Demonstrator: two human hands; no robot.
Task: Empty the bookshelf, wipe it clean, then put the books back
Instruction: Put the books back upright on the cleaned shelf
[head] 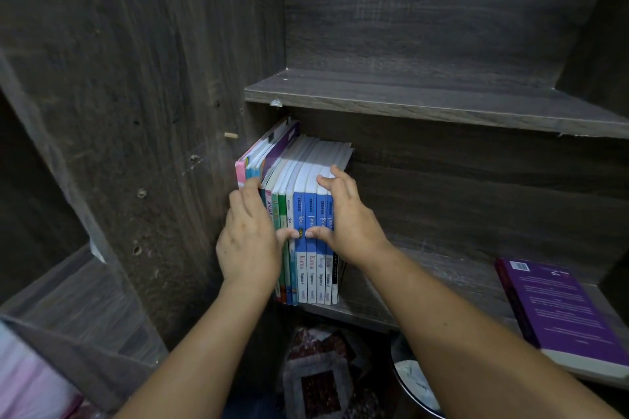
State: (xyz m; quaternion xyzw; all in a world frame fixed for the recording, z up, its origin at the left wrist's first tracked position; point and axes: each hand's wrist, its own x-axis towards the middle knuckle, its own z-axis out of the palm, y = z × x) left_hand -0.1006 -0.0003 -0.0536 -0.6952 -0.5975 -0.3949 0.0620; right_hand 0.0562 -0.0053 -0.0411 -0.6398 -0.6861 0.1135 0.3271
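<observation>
Both forearms are reaching in from below toward the left end of the middle shelf (425,269). The row of books (311,269) is standing upright there, spines out, packed against the left wall. Left grip (250,235) is lying against the row's left side, back of the hand facing the camera, fingers fairly straight and pointing up, thumb stretching right onto a spine. Right grip (347,218) is bracketing the right end, with fingers curling over the top edges of the blue books and thumb pressing a blue spine, its tip nearly meeting the left thumb. Purple book (561,306) is lying flat at the shelf's right end, well apart from the row. Bin (415,381) and patterned rug (320,381) are showing on the floor below.
</observation>
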